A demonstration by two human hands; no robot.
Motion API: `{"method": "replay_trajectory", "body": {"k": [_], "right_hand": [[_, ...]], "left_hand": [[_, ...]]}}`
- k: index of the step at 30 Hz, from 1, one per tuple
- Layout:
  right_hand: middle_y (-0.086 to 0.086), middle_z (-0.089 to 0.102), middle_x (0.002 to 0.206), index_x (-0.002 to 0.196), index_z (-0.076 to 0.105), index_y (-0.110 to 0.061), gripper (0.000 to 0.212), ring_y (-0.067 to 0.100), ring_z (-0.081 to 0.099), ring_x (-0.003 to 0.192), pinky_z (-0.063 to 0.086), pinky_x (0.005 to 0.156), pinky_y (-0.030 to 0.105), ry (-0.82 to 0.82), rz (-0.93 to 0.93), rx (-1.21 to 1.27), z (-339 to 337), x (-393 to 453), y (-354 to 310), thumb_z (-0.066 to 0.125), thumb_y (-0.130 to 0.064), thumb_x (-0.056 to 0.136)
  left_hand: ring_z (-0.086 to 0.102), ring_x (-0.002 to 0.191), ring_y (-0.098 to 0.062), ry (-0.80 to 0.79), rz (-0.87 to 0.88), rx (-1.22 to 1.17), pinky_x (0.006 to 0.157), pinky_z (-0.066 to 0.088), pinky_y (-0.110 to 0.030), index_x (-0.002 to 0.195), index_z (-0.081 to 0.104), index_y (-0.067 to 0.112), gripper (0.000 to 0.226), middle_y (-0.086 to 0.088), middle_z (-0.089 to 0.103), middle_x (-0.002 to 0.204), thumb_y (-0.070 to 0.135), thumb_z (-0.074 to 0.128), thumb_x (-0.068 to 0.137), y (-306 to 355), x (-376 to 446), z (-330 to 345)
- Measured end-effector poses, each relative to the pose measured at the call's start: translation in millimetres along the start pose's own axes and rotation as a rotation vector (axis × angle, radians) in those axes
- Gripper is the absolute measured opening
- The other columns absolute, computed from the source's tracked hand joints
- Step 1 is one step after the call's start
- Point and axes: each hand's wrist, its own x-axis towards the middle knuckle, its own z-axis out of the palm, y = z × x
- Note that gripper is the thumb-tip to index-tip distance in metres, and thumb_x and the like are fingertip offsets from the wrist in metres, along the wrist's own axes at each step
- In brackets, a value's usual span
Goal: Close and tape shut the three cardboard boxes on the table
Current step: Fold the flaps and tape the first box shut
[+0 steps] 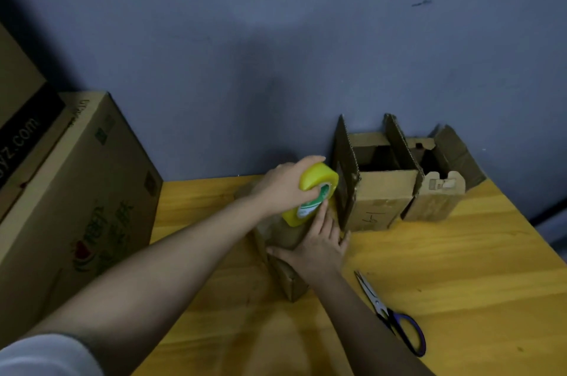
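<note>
Three boxes: two open ones (383,188) at two o'clock, one closed box (285,253) centre being taped. Left hand (285,185) grips the tape roll (313,197); right hand (319,246) presses flat. Next: scissors (389,311), four o'clock.

Bare desk (460,268) is lying open across the right and lower right of the frame, broken only by the scissors (391,312) lying flat near the lower middle. At upper right, two open boxes (380,191) (435,194) are standing side by side against the wall (276,38), raised flaps walling off that corner. A large carton (76,191) is blocking the whole left edge. The middle is being taken up by the small box (285,253) under both forearms, leaving a narrow lane between it and the open boxes.
</note>
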Motion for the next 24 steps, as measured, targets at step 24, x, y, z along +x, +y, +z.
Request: {"method": "replay_trajectory", "body": {"k": [24], "right_hand": [[0.004, -0.016, 0.161, 0.151, -0.016, -0.010, 0.144, 0.026, 0.006, 0.146, 0.019, 0.111, 0.049, -0.145, 0.065, -0.042, -14, 2, -7, 0.058, -0.088, 0.056]], "left_hand": [[0.054, 0.118, -0.022, -0.347, 0.028, 0.404, 0.092, 0.045, -0.027, 0.139, 0.040, 0.040, 0.059, 0.002, 0.057, 0.133, 0.049, 0.060, 0.085, -31, -57, -63]]}}
